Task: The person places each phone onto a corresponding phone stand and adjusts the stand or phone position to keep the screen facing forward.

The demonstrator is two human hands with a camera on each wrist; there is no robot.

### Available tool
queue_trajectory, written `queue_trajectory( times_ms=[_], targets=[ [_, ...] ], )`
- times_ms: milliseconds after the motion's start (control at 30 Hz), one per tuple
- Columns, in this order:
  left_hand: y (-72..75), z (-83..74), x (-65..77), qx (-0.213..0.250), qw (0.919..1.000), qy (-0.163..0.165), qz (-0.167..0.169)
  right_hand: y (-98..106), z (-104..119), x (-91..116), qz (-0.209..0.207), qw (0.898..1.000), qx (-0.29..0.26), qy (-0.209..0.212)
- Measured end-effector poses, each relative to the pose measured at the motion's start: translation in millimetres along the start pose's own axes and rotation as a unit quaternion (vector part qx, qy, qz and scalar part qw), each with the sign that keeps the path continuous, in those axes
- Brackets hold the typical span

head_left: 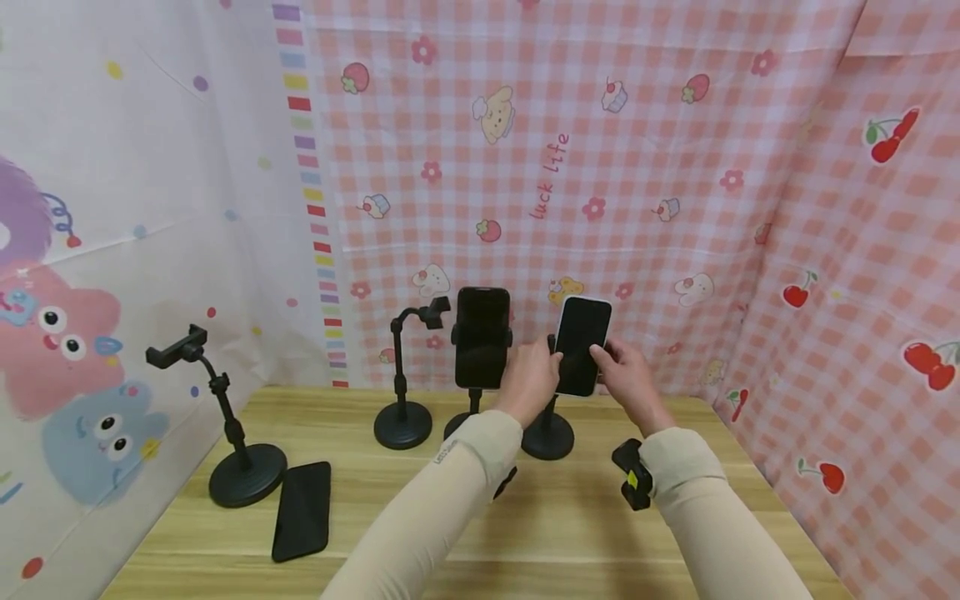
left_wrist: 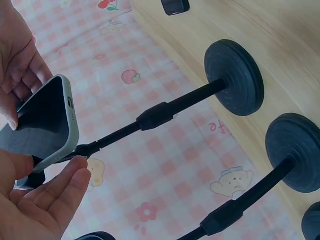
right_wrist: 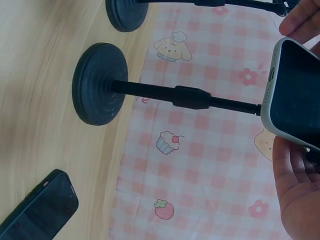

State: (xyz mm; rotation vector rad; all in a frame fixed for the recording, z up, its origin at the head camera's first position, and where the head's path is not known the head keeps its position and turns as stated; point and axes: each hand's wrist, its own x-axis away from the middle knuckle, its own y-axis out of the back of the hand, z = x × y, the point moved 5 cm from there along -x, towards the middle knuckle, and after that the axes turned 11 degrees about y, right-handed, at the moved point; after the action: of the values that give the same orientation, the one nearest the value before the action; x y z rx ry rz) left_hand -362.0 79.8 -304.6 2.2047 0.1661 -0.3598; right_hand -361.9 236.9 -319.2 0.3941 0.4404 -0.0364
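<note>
A white-edged smartphone (head_left: 583,346) stands upright, slightly tilted, at the top of a black phone stand (head_left: 548,435). My left hand (head_left: 531,377) grips its left side, thumb near a black clamp jaw (left_wrist: 36,176) at the phone's edge. On the opposite side my right hand (head_left: 632,379) holds the phone, with its thumb on the dark screen and fingers behind. Most of the holder is hidden behind the phone. Just left, a second black smartphone (head_left: 482,333) sits upright in another stand, close to my left hand.
Two more stands, one mid-left (head_left: 402,423) and one far left (head_left: 247,475), have bare holders. A black phone (head_left: 302,510) lies on the wooden table (head_left: 360,533). Another phone (right_wrist: 42,207) lies right of the worked stand, near my right wrist. Patterned cloth (head_left: 637,167) hangs behind.
</note>
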Motion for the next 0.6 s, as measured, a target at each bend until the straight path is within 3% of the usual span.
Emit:
queue_trajectory(
  times_ms=[133, 267, 467, 600],
  targets=[
    [-1.9, 2.8, 1.9, 0.004, 0.9999, -0.011, 0.009, -0.3, -2.0, 3.5, 0.003, 1.000, 0.000, -0.012],
    [-4.1, 6.0, 4.6, 0.006, 0.9993, -0.035, -0.005, -2.1, -6.5, 6.3, -0.002, 1.000, 0.008, -0.019],
    [-12.7, 15.3, 11.4, 0.015, 0.9994, -0.010, 0.031, -5.9, -13.2, 10.9, -0.005, 1.000, 0.009, -0.023],
    [-16.1, 19.5, 16.6, 0.015, 0.9994, -0.021, 0.022, -7.3, -16.2, 15.3, -0.005, 1.000, 0.011, -0.022]
  ],
)
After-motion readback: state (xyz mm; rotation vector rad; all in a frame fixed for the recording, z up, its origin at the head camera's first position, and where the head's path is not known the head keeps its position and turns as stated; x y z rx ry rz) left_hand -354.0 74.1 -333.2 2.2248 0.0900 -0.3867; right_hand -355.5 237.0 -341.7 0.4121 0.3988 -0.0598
